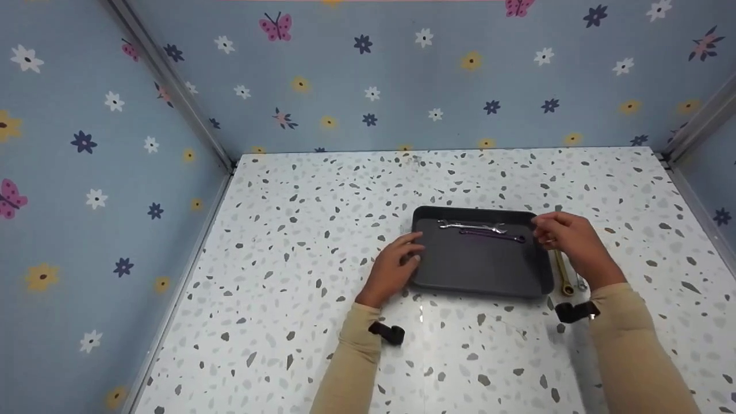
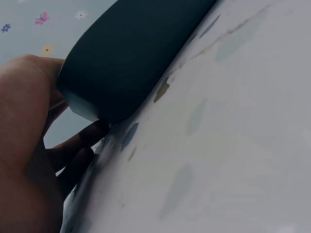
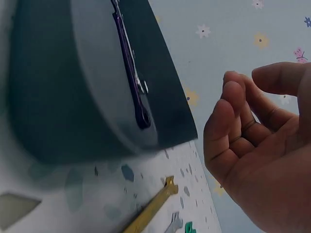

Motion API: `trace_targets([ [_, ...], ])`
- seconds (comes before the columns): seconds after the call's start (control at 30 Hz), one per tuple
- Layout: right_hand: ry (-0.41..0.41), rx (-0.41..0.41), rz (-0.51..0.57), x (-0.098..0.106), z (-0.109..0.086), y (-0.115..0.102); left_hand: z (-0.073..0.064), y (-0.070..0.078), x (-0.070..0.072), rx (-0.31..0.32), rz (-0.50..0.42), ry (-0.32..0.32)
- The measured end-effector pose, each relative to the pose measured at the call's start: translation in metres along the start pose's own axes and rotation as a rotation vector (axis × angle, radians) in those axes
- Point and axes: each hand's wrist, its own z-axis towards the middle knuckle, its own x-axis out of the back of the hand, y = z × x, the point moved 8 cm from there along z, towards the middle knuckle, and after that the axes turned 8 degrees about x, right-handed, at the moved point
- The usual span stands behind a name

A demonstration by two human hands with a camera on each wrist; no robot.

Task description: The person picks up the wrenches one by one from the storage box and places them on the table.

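Observation:
A dark grey rectangular tray [image 1: 483, 264] lies on the speckled table. Along its back part are silver wrenches [image 1: 471, 226] close together, with a purple combination wrench [image 1: 491, 234] just in front. My left hand [image 1: 392, 269] is at the tray's left side, relaxed fingers touching its rim and wall. Over the tray's back right corner hovers my right hand [image 1: 575, 244], its fingers loosely bent and nothing between them. Below it, right of the tray, a gold wrench [image 1: 563, 275] lies beside a silver wrench [image 3: 174, 223] and a green one [image 3: 189, 227], mostly hidden in the head view.
Blue flowered panels [image 1: 368, 75] rise behind the table and on both sides, joined by metal corner posts [image 1: 172, 80]. The white speckled tabletop [image 1: 299, 241] extends left of and in front of the tray. Each wrist wears a small black camera [image 1: 388, 332].

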Motion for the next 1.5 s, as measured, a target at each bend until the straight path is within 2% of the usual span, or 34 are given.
trace_targets([
  [0.33, -0.029, -0.002, 0.020, -0.020, 0.013, -0.004, -0.001, 0.004, 0.000, -0.015, -0.010, -0.004],
  [0.67, 0.002, -0.095, 0.082, -0.029, 0.024, 0.007, -0.002, 0.002, 0.001, -0.020, 0.007, -0.002],
  [0.83, 0.010, -0.094, 0.109, -0.037, 0.028, 0.012, -0.002, 0.002, 0.001, -0.026, -0.009, 0.005],
  [1.0, 0.019, -0.088, 0.091, -0.042, 0.031, 0.012, -0.002, 0.002, 0.002, -0.034, -0.011, 0.011],
  [1.23, 0.039, -0.099, 0.119, -0.050, 0.035, 0.015, -0.001, 0.000, 0.003, -0.016, -0.014, 0.014],
  [1.5, 0.033, -0.103, 0.028, -0.056, 0.037, 0.020, -0.002, 0.003, 0.001, -0.012, -0.003, -0.004],
])
